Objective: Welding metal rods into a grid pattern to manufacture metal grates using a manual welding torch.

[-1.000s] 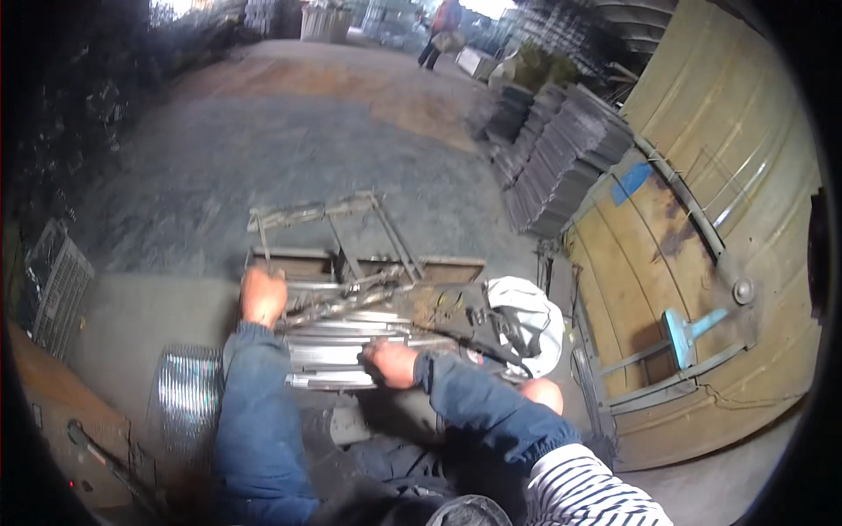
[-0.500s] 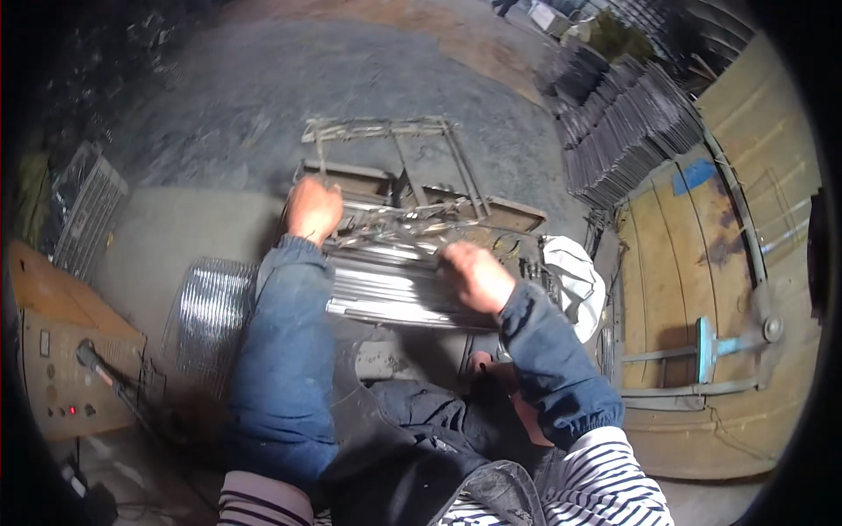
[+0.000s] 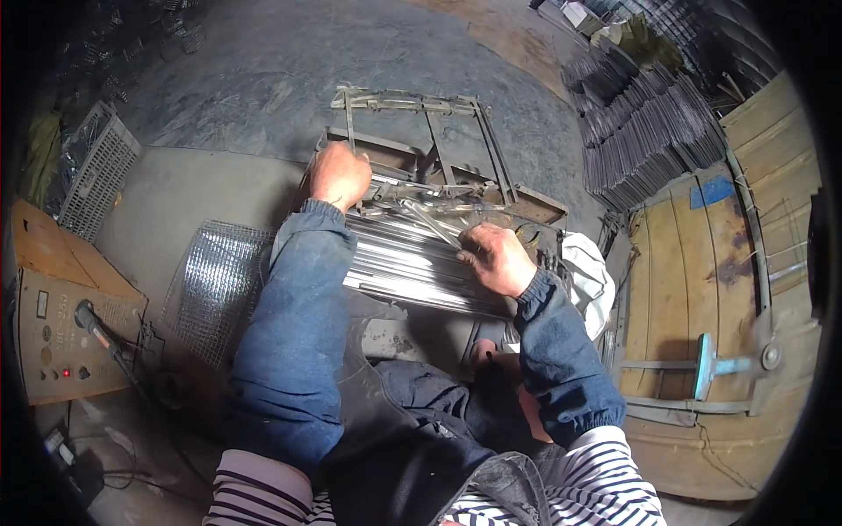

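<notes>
My left hand [image 3: 342, 175] is closed in a fist at the left end of a metal frame fixture [image 3: 421, 158]; what its fingers grip is hidden. Between the thumb and fingers of my right hand [image 3: 498, 259] is the end of a thin metal rod [image 3: 431, 224]. The rod slants up and left from that hand onto the cluttered middle of the fixture. Below and between both hands lie several shiny metal strips [image 3: 412, 263], side by side. Upright bars joined by a crosspiece rise at the fixture's far side.
An orange control box [image 3: 79, 316] with a cable and a lit red lamp stands at left, beside a wire mesh sheet [image 3: 215, 289]. White cloth [image 3: 586, 280] hangs right of the fixture. Stacked grey panels [image 3: 653, 140] and a yellowish board [image 3: 693, 263] with a blue-handled bar are farther right.
My view has shifted, so the scene sits slightly higher and farther right. Both hands keep nearly the same places at the fixture; the rod at my right hand now shows more sharply.
</notes>
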### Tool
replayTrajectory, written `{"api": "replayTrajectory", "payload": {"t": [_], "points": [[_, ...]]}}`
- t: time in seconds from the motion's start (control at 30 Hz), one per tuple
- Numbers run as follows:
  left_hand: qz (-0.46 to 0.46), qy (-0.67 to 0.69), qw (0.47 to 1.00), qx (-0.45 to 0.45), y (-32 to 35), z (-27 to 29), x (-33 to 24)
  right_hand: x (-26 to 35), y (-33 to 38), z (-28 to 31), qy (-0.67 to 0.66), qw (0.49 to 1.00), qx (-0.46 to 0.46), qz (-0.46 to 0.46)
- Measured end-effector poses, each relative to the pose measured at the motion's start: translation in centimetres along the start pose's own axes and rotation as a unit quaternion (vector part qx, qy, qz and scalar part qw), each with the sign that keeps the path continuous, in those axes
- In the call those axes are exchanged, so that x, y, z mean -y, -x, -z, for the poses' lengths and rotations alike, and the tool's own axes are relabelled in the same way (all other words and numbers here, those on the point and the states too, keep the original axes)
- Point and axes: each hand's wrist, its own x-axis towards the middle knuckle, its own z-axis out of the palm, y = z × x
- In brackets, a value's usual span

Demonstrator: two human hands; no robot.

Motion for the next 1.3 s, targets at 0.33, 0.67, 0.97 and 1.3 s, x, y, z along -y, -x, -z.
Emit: {"api": "replayTrajectory", "payload": {"t": [0.33,0.67,0.97,1.3], "points": [[-0.013,-0.004,1.000,-0.016,0.1,-0.2,-0.1,-1.3,-0.2,-0.3,-0.007,0.996,-0.003,0.090],[-0.023,-0.008,0.999,-0.026,0.1,-0.4,0.5,-5.9,-11.8,5.4,0.101,0.990,-0.071,-0.070],[-0.016,-0.006,1.000,-0.021,0.3,-0.4,1.0,-9.4,-16.7,2.4,0.142,0.986,-0.026,-0.083],[-0.006,-0.040,0.999,-0.021,-0.4,0.0,1.0,-3.3,-10.7,3.2,0.060,0.996,-0.030,0.058]]}}
